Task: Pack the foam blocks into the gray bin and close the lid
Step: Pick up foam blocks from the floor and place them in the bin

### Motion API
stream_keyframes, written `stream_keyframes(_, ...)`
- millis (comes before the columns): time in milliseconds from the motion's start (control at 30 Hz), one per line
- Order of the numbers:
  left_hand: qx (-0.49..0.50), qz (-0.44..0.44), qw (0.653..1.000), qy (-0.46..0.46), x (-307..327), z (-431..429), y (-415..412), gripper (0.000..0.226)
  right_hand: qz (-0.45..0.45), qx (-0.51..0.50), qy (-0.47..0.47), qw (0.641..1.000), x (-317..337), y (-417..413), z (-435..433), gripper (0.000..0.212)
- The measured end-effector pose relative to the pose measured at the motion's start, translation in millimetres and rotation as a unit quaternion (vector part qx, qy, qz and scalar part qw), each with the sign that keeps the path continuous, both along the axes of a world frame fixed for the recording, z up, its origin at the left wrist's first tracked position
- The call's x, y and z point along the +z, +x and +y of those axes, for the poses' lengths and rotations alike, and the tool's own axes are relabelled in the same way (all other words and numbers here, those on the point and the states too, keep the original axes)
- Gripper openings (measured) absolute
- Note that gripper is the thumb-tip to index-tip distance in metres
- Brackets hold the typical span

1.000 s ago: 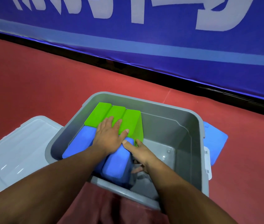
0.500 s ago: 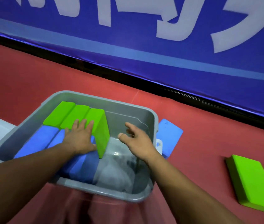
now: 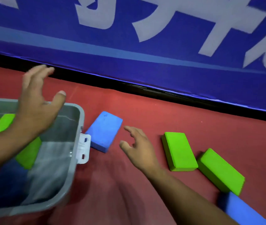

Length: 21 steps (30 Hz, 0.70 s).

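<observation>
Hands first, since both have left the bin since the earlier frames: my left hand (image 3: 36,108), which was pressing flat on the packed blocks a second ago, now hangs raised over the gray bin (image 3: 73,161) with fingers spread and nothing in it. My right hand (image 3: 138,146) has swung out past the bin's right wall and hovers low over the red floor (image 3: 145,111), fingers apart, empty. The view has also turned right, so loose blocks have come into sight that I could not see a second ago.

Nearest me on the right, a blue block (image 3: 241,210) is partly cut off by the frame's lower edge. Beyond it lie two green blocks, one (image 3: 221,171) tilted against the other (image 3: 178,151), both to the right of my right hand and not touching it. Another blue block (image 3: 104,130) lies flat just left of that hand's fingertips, beside the bin's white latch (image 3: 83,149). Inside the bin, green blocks (image 3: 28,153) stand along the left, partly hidden by my left forearm. Farthest back runs a blue banner (image 3: 145,51).
</observation>
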<state>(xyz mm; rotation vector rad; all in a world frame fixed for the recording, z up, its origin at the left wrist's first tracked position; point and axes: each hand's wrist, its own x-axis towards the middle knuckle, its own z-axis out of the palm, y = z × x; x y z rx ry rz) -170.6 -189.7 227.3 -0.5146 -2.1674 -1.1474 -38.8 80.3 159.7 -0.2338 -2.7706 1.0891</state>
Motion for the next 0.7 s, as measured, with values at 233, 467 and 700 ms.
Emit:
stream_keyframes(233,-0.122,-0.239,0.962,0.037,-64,210,64,0.066,-0.09,-0.172,0.071,0.979,-89,57,132,0.067)
stream_keyframes(467,0.025,-0.393,0.909,-0.139,-211,220,33,0.082,-0.117,-0.284,0.156,0.939,-143,51,216,0.095)
stream_keyframes(700,0.119,-0.428,0.871,-0.211,-249,178,-12,0.085,-0.205,-0.305,0.164,0.916,-172,39,269,0.108)
